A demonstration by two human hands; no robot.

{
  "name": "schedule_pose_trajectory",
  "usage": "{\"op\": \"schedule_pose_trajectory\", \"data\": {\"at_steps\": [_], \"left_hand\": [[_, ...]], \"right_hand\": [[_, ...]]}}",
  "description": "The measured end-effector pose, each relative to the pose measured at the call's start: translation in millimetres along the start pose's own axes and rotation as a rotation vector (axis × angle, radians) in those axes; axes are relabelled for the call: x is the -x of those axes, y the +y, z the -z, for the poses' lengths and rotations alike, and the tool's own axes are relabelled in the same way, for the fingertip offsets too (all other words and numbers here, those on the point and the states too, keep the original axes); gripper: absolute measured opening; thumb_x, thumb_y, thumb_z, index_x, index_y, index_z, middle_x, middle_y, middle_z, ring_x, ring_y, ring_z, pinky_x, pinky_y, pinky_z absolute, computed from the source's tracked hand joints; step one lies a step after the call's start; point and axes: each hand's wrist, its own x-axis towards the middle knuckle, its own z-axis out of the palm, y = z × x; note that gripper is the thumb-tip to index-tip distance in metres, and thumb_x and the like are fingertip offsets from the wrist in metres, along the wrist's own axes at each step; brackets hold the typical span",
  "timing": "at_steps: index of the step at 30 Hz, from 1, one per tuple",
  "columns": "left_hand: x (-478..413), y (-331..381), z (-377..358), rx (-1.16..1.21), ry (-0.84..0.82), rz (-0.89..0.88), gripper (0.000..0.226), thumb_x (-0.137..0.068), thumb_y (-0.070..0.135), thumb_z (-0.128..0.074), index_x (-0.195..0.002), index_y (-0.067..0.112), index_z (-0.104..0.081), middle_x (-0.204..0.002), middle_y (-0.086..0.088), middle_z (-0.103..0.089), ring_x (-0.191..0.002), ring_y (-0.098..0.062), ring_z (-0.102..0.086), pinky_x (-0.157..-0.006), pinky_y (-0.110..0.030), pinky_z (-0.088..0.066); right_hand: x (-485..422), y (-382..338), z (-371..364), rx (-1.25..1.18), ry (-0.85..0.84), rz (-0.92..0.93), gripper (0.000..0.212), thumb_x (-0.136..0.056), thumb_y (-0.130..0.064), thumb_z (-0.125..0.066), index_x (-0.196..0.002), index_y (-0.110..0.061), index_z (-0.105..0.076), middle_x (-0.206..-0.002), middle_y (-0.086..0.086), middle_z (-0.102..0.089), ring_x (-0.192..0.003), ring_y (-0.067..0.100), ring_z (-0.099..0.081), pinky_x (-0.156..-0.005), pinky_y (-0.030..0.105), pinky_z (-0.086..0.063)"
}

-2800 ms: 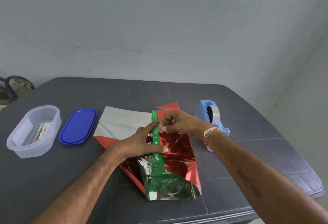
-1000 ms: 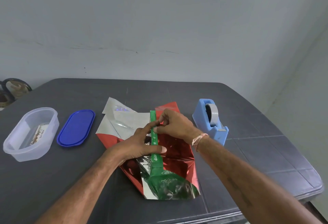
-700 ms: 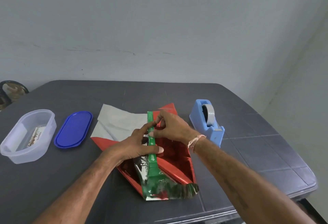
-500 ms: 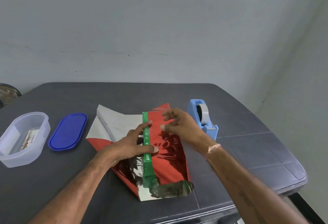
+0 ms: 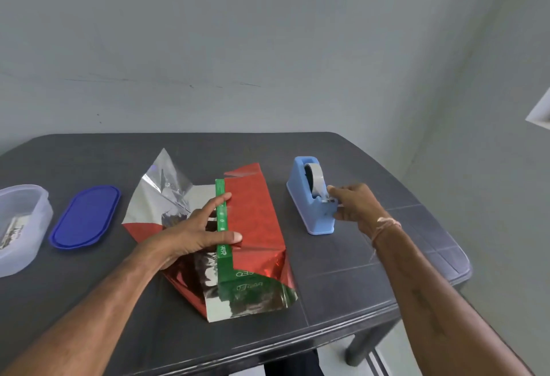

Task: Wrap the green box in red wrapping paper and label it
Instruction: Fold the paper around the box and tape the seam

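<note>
The green box [image 5: 221,218] lies in the middle of the table, showing only as a narrow green strip between the red wrapping paper [image 5: 253,212] folded over its right side and the paper's silver underside [image 5: 168,194] spread to its left. My left hand [image 5: 184,234] presses flat on the box and the paper's edge, fingers spread and straight. My right hand [image 5: 357,206] is at the front of the blue tape dispenser [image 5: 306,201], thumb and index finger pinching the tape end by the cutter. The tape roll [image 5: 317,177] sits in the dispenser.
A blue oval lid [image 5: 84,216] lies left of the paper, and a clear plastic container [image 5: 18,226] with something inside stands at the far left. The dark grey table [image 5: 357,283] ends close in front and at the right corner. A wall stands behind.
My right hand has left the paper seam on the box and moved right to the tape dispenser. My left hand stays pressing on the box. The silver flap at the left has lifted.
</note>
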Motion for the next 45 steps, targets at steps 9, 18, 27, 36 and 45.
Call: {"op": "schedule_pose_trajectory", "data": {"at_steps": [9,18,27,36,45], "left_hand": [[2,3,-2,-0.020,0.005,0.006,0.107,-0.057,0.065,-0.091,-0.143,0.070,-0.028,-0.165,0.005,-0.024,-0.144,-0.018,-0.028,-0.117,-0.041,-0.027],[0,0,-3,0.090,-0.002,0.024,0.106,-0.050,0.057,-0.098,-0.136,0.072,-0.037,-0.156,0.002,-0.038,-0.121,-0.025,-0.067,-0.119,-0.044,-0.037],[2,1,-3,0.028,-0.005,0.033,0.108,-0.052,0.066,-0.093,-0.139,0.073,-0.030,-0.157,0.004,-0.037,-0.140,-0.019,-0.041,-0.120,-0.045,-0.032],[0,2,-3,0.021,-0.019,0.019,0.109,-0.052,0.066,-0.093,-0.140,0.072,-0.029,-0.163,0.005,-0.030,-0.143,-0.020,-0.036,-0.120,-0.043,-0.029],[2,3,-6,0.034,0.015,0.027,0.106,-0.062,0.057,-0.093,-0.146,0.066,-0.029,-0.166,0.003,-0.024,-0.148,-0.021,-0.027,-0.113,-0.035,-0.024]], "right_hand": [[15,-21,7,-0.022,-0.124,-0.067,0.030,-0.093,-0.011,-0.075,-0.109,0.010,-0.063,-0.123,0.025,-0.063,-0.104,0.041,-0.070,-0.069,0.044,-0.065],[21,-21,1,-0.128,-0.101,-0.142,0.043,-0.096,-0.016,-0.071,-0.131,0.005,-0.058,-0.131,0.018,-0.056,-0.102,0.040,-0.070,-0.074,0.052,-0.064],[31,-3,0,-0.316,-0.096,-0.137,0.031,-0.096,-0.019,-0.069,-0.119,0.000,-0.061,-0.114,0.014,-0.063,-0.106,0.034,-0.069,-0.087,0.053,-0.062],[38,13,-4,-0.375,-0.053,-0.067,0.025,-0.095,-0.017,-0.068,-0.112,0.001,-0.064,-0.115,0.015,-0.065,-0.106,0.030,-0.069,-0.078,0.043,-0.064],[46,9,-5,-0.415,-0.011,-0.078,0.029,-0.092,-0.014,-0.069,-0.115,0.003,-0.066,-0.119,0.021,-0.065,-0.108,0.034,-0.069,-0.071,0.043,-0.064]]}}
